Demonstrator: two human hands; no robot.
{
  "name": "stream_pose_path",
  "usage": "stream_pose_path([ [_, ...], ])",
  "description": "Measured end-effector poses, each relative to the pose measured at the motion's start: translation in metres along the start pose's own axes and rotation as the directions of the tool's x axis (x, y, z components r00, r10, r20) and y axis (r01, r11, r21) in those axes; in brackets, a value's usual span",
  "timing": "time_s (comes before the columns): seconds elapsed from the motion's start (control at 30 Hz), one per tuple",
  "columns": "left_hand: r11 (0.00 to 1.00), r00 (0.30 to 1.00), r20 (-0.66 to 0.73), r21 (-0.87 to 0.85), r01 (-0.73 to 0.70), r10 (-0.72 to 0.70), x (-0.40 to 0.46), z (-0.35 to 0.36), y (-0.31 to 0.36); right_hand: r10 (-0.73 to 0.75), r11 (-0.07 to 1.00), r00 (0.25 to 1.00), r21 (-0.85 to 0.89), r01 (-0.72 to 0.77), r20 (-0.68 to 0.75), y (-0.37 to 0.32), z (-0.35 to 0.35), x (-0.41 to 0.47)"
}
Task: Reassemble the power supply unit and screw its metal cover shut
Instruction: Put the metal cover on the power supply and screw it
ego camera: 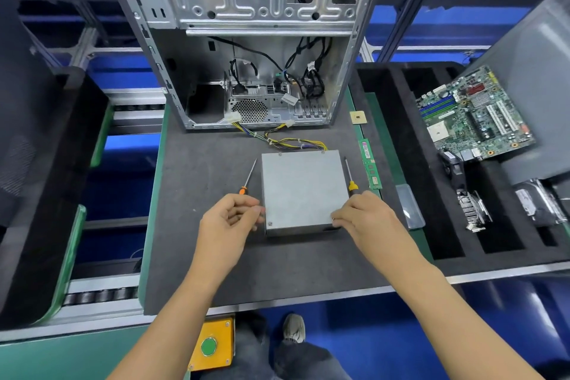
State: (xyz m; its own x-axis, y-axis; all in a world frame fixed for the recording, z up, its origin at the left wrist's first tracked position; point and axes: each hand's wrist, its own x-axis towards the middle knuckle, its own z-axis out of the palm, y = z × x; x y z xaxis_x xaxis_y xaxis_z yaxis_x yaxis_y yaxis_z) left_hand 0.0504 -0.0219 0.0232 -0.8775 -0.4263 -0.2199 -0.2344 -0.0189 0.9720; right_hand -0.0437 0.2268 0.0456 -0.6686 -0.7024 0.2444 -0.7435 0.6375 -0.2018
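power supply (pixel 302 190), grey metal box flat on desk (pixel 200 170), cover on, wires trailing behind, left hand (pixel 229 219) and right hand (pixel 362 216) grasping its near corners

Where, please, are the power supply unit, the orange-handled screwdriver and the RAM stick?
power supply unit (pixel 302 188): head view, middle of its metal cover.
orange-handled screwdriver (pixel 243 190): head view, its handle.
RAM stick (pixel 370 163): head view, middle of the board.

In front of you: one power supply unit (pixel 302 191), two screwdrivers, one orange-handled (pixel 247 177) and one yellow-handled (pixel 350 176), one open computer case (pixel 246 40), one memory stick (pixel 370 163), one processor chip (pixel 358 117), one motherboard (pixel 473 114), and your two hands, left (pixel 229 219) and right (pixel 364 216).
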Motion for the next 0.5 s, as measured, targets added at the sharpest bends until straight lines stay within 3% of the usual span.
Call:
stream_pose_path([
  [0.23, 1.000, 1.000, 0.009, 0.008, -0.006, 0.006, 0.0004, -0.0022, -0.0026, 0.251, 0.931, 0.961, 0.244, -0.272, 0.116, -0.0030, -0.0036, -0.0015],
  [0.37, 1.000, 1.000, 0.003, 0.014, -0.002, 0.002, -0.0004, -0.0027, -0.0045, 0.234, 0.933, 0.959, 0.240, -0.268, 0.161, -0.0039, -0.0040, -0.0016],
  [0.43, 1.000, 1.000, -0.003, 0.024, 0.003, -0.003, -0.0011, -0.0030, -0.0051, 0.277, 0.918, 0.952, 0.255, -0.303, 0.134, -0.0031, -0.0043, -0.0021],
  [0.5, 1.000, 1.000, -0.014, 0.030, 0.007, -0.006, -0.0016, -0.0037, -0.0057, 0.439, 0.858, 0.898, 0.291, -0.424, 0.016, 0.0055, -0.0038, -0.0046],
])
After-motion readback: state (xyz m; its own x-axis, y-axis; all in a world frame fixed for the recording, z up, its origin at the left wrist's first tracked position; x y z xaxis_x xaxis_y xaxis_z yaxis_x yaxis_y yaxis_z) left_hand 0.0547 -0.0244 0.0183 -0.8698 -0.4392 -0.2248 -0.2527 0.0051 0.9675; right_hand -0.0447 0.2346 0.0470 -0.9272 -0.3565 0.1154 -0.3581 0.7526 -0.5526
